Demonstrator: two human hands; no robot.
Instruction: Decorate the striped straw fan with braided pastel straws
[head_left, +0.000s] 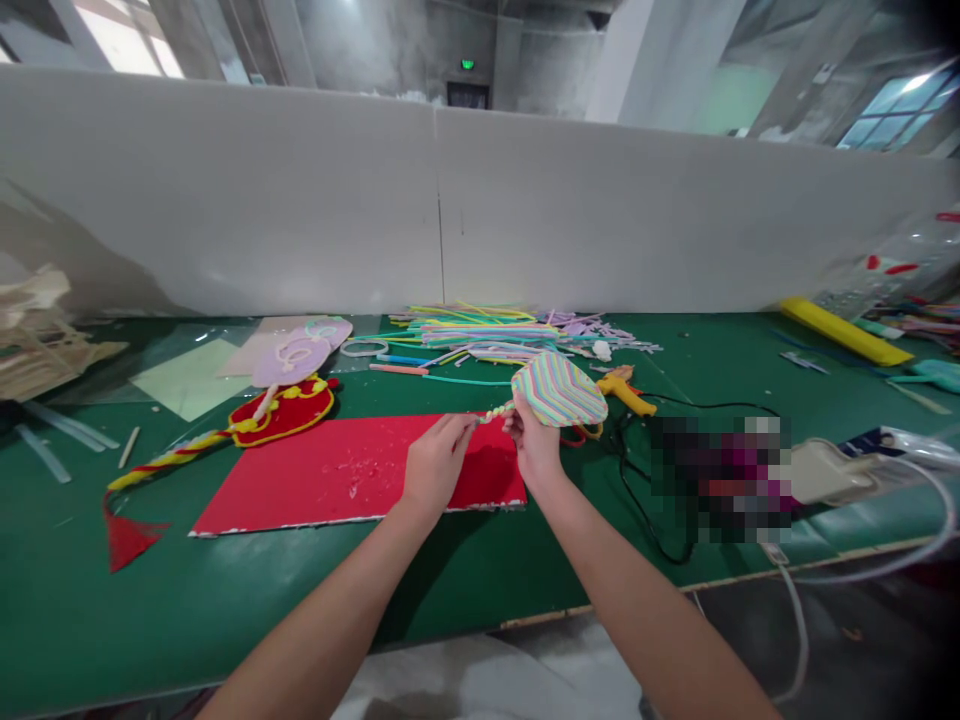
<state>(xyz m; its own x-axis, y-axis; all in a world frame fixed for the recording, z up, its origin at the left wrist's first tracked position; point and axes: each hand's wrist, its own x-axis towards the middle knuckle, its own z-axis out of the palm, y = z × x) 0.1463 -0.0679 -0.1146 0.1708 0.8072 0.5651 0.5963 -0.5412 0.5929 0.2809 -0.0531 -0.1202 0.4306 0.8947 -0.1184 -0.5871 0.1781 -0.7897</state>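
A round fan (560, 388) with pastel stripes is held above the right end of a red board (360, 475). My right hand (534, 440) grips it at its lower left edge, where the handle begins. A thin twisted handle (496, 412) runs left from the fan, and the closed fingertips of my left hand (441, 455) pinch its end. To the left lies a red fan with yellow edging (289, 412), its twisted yellow and red handle ending in a red tassel (129, 540).
Behind my hands lies a pile of pastel strips (487, 330) on the green table (75, 620). A yellow glue gun (626, 390) with a black cord sits right of the fan. Farther right are a yellow bar (847, 332) and cables. A pale partition (300, 200) stands behind.
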